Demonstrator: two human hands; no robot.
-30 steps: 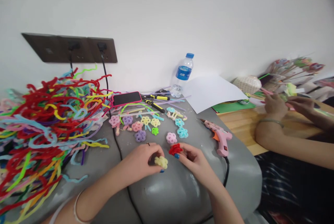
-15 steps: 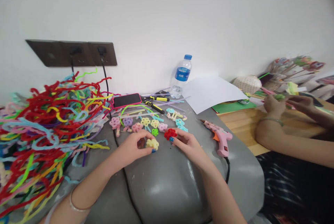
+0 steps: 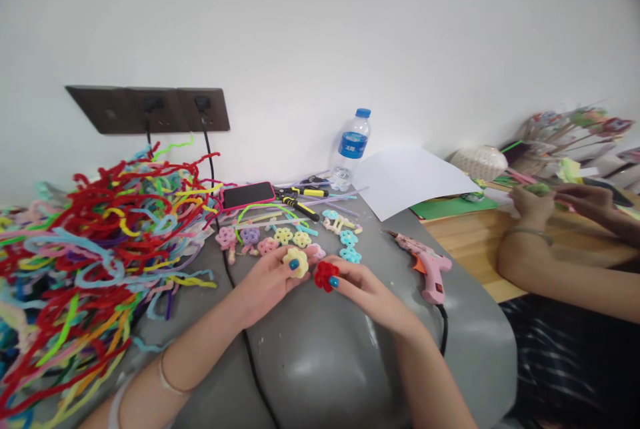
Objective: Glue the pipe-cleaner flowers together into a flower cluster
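Between the thumb and fingers of my left hand (image 3: 267,282) is a pale yellow pipe-cleaner flower (image 3: 295,262), its face turned up with the thumb across it. My right hand (image 3: 367,289) pinches a red pipe-cleaner flower (image 3: 326,276) close beside it; the two flowers are slightly apart. Just beyond my hands lie several finished flowers: a pink one (image 3: 226,237), a purple one (image 3: 250,235), a yellow one (image 3: 302,239) and a light blue one (image 3: 350,254). A pale pink flower (image 3: 317,251) is partly hidden behind my left fingers.
Left is a big heap of coloured pipe cleaners (image 3: 125,235). Behind the flowers lie a phone (image 3: 249,195), pliers (image 3: 300,205) and a water bottle (image 3: 353,145). A pink glue gun (image 3: 425,262) and white paper (image 3: 415,179) are right. Another person's hands (image 3: 535,205) work at the wooden table (image 3: 465,242).
My left hand has turned the yellow flower face up and brought it nearer the red one. Both hands have moved farther from me. The purple and green flowers in front are now hidden.
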